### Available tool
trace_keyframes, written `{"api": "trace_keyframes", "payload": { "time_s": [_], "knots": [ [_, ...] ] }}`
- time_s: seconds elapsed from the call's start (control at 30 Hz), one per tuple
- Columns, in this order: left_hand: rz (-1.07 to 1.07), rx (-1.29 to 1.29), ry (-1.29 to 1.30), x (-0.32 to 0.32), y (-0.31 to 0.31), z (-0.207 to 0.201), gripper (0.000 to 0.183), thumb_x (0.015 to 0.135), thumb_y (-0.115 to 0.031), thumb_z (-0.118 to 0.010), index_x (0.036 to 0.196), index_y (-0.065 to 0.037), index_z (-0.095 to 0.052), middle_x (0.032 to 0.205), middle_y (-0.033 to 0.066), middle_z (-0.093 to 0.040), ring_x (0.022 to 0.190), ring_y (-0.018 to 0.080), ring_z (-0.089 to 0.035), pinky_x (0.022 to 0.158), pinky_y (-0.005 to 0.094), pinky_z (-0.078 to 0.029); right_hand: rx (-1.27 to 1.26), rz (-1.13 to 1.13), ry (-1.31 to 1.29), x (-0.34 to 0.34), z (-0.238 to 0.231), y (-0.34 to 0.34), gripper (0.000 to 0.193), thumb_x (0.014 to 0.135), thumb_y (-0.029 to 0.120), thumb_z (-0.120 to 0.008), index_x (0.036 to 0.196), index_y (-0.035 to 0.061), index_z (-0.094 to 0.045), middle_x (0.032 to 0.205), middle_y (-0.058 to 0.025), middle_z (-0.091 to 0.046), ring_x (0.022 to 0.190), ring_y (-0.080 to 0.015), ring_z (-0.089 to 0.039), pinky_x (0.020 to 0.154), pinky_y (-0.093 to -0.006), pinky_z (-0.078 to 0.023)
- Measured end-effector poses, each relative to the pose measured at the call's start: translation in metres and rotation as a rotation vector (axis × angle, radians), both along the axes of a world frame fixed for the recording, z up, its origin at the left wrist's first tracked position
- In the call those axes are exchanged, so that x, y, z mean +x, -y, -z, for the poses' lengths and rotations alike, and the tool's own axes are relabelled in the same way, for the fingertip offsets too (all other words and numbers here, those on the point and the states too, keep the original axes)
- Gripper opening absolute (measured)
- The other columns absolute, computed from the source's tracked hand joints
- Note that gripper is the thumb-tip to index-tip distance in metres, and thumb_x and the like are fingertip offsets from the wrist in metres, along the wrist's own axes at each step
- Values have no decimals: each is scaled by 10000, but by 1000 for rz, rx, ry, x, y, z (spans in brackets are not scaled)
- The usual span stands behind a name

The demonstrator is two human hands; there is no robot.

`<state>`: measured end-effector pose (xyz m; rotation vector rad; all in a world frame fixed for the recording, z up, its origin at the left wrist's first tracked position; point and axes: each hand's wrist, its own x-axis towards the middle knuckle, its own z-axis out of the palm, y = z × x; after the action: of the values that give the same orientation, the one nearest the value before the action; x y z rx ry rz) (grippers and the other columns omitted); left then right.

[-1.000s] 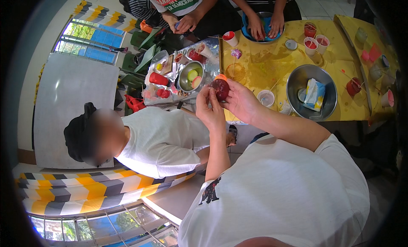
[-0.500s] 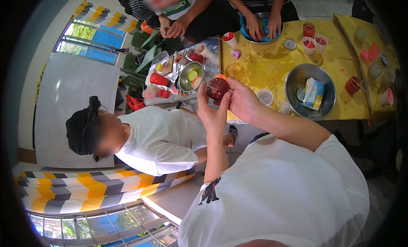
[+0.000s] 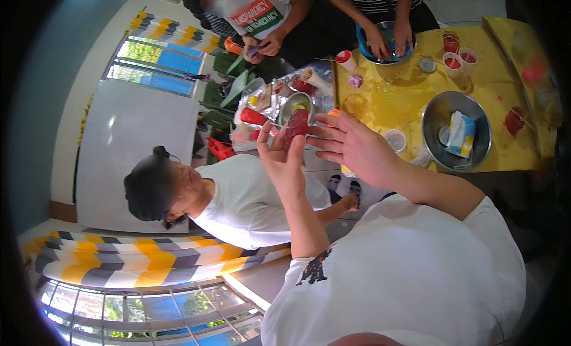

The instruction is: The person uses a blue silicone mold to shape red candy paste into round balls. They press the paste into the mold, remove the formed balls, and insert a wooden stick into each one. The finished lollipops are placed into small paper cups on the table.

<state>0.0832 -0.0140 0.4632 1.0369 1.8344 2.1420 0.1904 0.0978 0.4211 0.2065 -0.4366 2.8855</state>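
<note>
My left hand is closed on a dark red, round candle, gripping it between thumb and fingers. The candle is tilted nearly edge-on, and a thin white wick-like piece sticks out on its left. My right hand is apart from it on the right, fingers spread and holding nothing. Behind the candle, a small metal bowl with green pieces stands on the foil-covered surface, partly hidden. A clear cup stands on the table beyond my right hand.
The yellow-covered table bears a large metal bowl with a packet in it, and several red-filled cups. A person in a cap stands close on my left. Across the table, another person's hands are in a blue-lined basin.
My right hand has let go of the candle and moved off to the right, opening. My left hand has turned the candle from face-on to nearly edge-on. The view has shifted left.
</note>
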Motion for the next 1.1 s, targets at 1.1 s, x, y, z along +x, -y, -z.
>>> {"api": "trace_keyframes", "payload": {
  "time_s": [1.1],
  "knots": [
    [-7, -259, -636, 24, -26, 35, 334, 817, -101, -697, 1136, -36, -620, 1341, 202, -502, 1251, 335, -487, 1018, 397, -393, -77, 113, 166, 29, 24, -33, 408, 1029, 328, -349, 1282, 21, -441, 1241, -121, -541, 1145, -230, -534, 1034, -447, -416]
  ]
}}
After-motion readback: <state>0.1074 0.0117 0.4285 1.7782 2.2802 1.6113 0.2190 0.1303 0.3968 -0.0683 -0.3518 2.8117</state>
